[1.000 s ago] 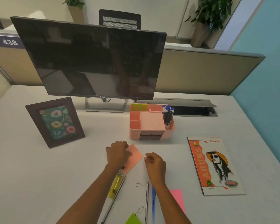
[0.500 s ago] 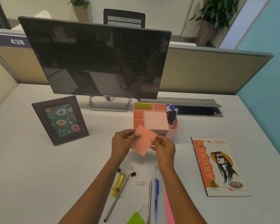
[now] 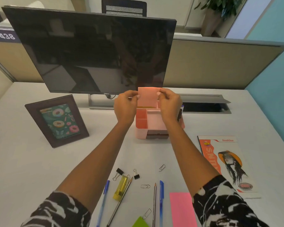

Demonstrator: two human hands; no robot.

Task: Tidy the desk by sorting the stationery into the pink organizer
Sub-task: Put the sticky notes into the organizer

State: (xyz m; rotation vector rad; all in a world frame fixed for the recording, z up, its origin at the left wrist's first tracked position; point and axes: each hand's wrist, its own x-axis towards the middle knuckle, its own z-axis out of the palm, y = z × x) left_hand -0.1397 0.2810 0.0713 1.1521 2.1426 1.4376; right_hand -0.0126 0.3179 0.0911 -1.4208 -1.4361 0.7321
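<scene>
The left hand (image 3: pixel 125 105) and the right hand (image 3: pixel 170 104) each pinch one top corner of a small, square, peach-pink pad of sticky notes (image 3: pixel 147 96). Thumb and fingers are curled on its edges. The pad stands up straight between the two hands. It is over the back part of the pink plastic organizer box (image 3: pixel 140 133), just in front of the bottom edge of the big black computer screen (image 3: pixel 92 51). I cannot tell if the bottom of the pad touches the box.

The box sits on the white desk (image 3: pixel 23 161), under the hands. It has little open parts on top and a dark drawer (image 3: pixel 156 134) in front. Dark markers (image 3: pixel 179 114) stand in its right side, mostly hidden behind the right wrist.

To the left, a brown picture frame with donuts (image 3: pixel 57 120) leans up. To the right, a thin notebook with a lady in an orange hat (image 3: pixel 226 163) lies flat.

Close to the person, between the arms, more things lie on the desk:
- two black binder clips (image 3: pixel 119 172)
- a yellow marker (image 3: pixel 120 187)
- a blue pen on the left (image 3: pixel 103 199)
- a pencil (image 3: pixel 154 203) beside another blue pen (image 3: pixel 161 200)
- three silver paper clips (image 3: pixel 145 186)
- a bright pink paper strip (image 3: pixel 182 208)
- a green note corner (image 3: pixel 140 222)
</scene>
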